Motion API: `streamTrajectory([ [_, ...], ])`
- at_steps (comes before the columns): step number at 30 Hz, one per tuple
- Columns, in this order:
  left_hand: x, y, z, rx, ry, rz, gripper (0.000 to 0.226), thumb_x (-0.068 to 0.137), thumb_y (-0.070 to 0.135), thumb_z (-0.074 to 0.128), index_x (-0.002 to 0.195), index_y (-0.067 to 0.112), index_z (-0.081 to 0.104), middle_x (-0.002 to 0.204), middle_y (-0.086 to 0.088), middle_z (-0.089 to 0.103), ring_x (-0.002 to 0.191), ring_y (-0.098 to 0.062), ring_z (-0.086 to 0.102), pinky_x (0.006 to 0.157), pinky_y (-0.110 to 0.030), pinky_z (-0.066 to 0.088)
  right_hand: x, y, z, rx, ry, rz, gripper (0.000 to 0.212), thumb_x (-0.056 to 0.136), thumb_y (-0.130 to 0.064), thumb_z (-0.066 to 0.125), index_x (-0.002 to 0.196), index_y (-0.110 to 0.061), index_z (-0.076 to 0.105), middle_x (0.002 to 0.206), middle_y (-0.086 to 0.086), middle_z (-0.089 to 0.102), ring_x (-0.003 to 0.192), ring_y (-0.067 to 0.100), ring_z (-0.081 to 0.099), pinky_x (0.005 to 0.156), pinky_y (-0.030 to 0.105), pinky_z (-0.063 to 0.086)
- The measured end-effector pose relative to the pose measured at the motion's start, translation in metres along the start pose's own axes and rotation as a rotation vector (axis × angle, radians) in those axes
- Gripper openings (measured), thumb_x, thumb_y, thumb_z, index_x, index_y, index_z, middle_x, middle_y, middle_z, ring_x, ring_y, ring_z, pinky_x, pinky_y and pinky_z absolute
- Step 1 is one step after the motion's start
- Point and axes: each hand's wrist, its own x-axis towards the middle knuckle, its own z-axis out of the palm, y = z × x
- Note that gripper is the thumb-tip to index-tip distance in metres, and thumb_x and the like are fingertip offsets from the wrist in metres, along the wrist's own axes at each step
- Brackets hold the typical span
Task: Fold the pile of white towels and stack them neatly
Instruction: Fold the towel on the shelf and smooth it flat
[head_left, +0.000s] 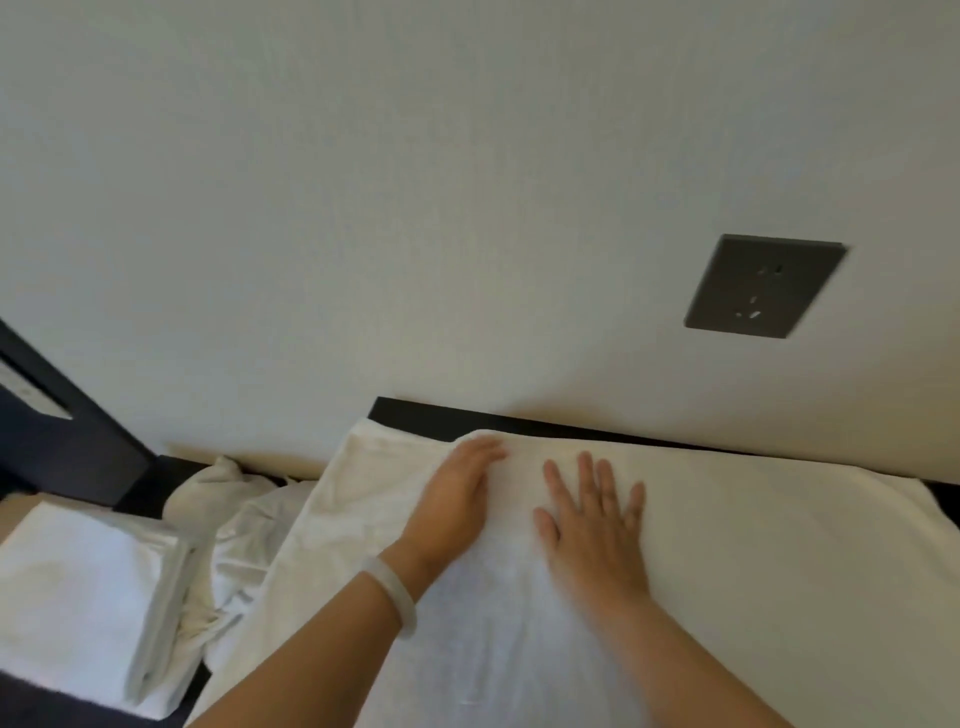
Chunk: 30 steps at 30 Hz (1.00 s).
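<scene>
A large white towel (753, 561) lies spread flat over a dark table against the wall. My left hand (457, 499), with a pale bangle on its wrist, rests on the towel near its far edge, fingers straight and together. My right hand (592, 525) lies flat on the towel just to the right, fingers spread. To the left sits a crumpled heap of white towels (234, 525). Further left is a stack of folded white towels (83, 592).
The dark table's far edge (415, 413) runs along a pale wall. A grey wall socket (763, 286) is mounted above the table at the right. A dark furniture panel (57, 431) stands at the far left.
</scene>
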Motion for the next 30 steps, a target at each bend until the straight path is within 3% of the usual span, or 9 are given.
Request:
streamTrajectory([
  [3,0.019,-0.034,-0.052,0.441,0.249,-0.145,0.036,0.092,0.01,0.045,0.123,0.004,0.064,0.129,-0.016,0.06,0.119,-0.035,0.056,0.104,-0.041,0.041,0.001,0.002,0.003,-0.064,-0.03,0.01,0.059,0.092,-0.052,0.032,0.142,-0.031,0.053,0.147,0.018,0.049,0.136,0.039,0.047,0.108,0.069,0.015],
  [6,0.036,-0.052,-0.089,0.616,0.066,-0.639,0.045,0.099,0.028,0.054,0.134,0.002,0.045,0.134,-0.018,0.047,0.121,-0.037,0.048,0.101,-0.041,0.04,0.002,-0.001,0.004,-0.077,-0.084,0.048,0.063,0.094,-0.056,0.019,0.151,-0.036,0.037,0.158,0.015,0.034,0.146,0.036,0.031,0.112,0.071,0.008],
  [8,0.045,-0.059,-0.104,0.537,-0.038,-0.728,0.048,0.097,0.031,0.059,0.129,-0.001,0.044,0.125,-0.018,0.051,0.113,-0.034,0.053,0.09,-0.037,0.044,0.0,-0.001,0.001,-0.09,-0.079,0.044,0.066,0.094,-0.058,0.01,0.154,-0.038,0.027,0.163,0.012,0.023,0.151,0.034,0.02,0.113,0.07,0.003],
  [12,0.06,-0.065,-0.126,0.506,-0.16,-0.748,0.042,0.088,0.035,0.069,0.113,0.002,0.058,0.105,-0.009,0.062,0.09,-0.024,0.056,0.075,-0.031,0.043,0.0,-0.002,-0.002,-0.1,-0.084,0.03,0.066,0.095,-0.058,0.01,0.154,-0.037,0.028,0.163,0.014,0.021,0.15,0.035,0.022,0.113,0.071,0.004],
  [17,0.069,-0.072,-0.148,-0.032,-0.306,-0.872,0.034,0.087,0.033,0.071,0.108,0.007,0.07,0.11,-0.014,0.073,0.105,-0.032,0.069,0.098,-0.046,0.053,-0.001,0.001,0.002,-0.068,-0.05,0.042,0.062,0.101,-0.055,0.012,0.148,-0.032,0.043,0.153,0.017,0.041,0.141,0.038,0.041,0.107,0.072,0.018],
  [19,0.073,-0.07,-0.15,-0.008,-0.322,-0.835,0.025,0.094,0.026,0.063,0.107,0.006,0.07,0.108,-0.014,0.073,0.104,-0.031,0.068,0.096,-0.043,0.054,0.0,0.001,0.002,-0.065,-0.055,0.048,0.065,0.101,-0.055,0.005,0.149,-0.032,0.042,0.154,0.017,0.041,0.141,0.037,0.04,0.108,0.071,0.018],
  [24,0.081,-0.078,-0.139,0.382,0.125,-0.568,0.031,0.099,0.018,0.051,0.067,0.014,0.049,0.078,-0.009,0.055,0.084,-0.032,0.056,0.065,-0.032,0.038,0.001,0.002,0.003,-0.076,-0.048,0.042,0.059,0.095,-0.052,0.028,0.147,-0.03,0.047,0.153,0.014,0.042,0.14,0.036,0.042,0.107,0.07,0.018],
  [28,0.064,-0.102,-0.109,0.316,0.254,-0.578,0.019,0.101,0.021,0.047,0.086,0.013,0.056,0.093,-0.014,0.061,0.087,-0.035,0.056,0.073,-0.034,0.038,0.002,0.002,0.006,-0.086,-0.037,0.04,0.062,0.095,-0.054,0.025,0.15,-0.032,0.04,0.158,0.012,0.036,0.145,0.034,0.034,0.109,0.07,0.016],
  [30,0.06,-0.098,-0.099,0.338,0.271,-0.625,0.019,0.101,0.022,0.047,0.108,0.009,0.06,0.11,-0.019,0.057,0.102,-0.039,0.053,0.08,-0.039,0.04,0.002,0.003,0.005,-0.101,-0.054,0.03,0.066,0.093,-0.057,0.012,0.156,-0.036,0.022,0.164,0.009,0.018,0.151,0.032,0.018,0.113,0.07,0.008],
])
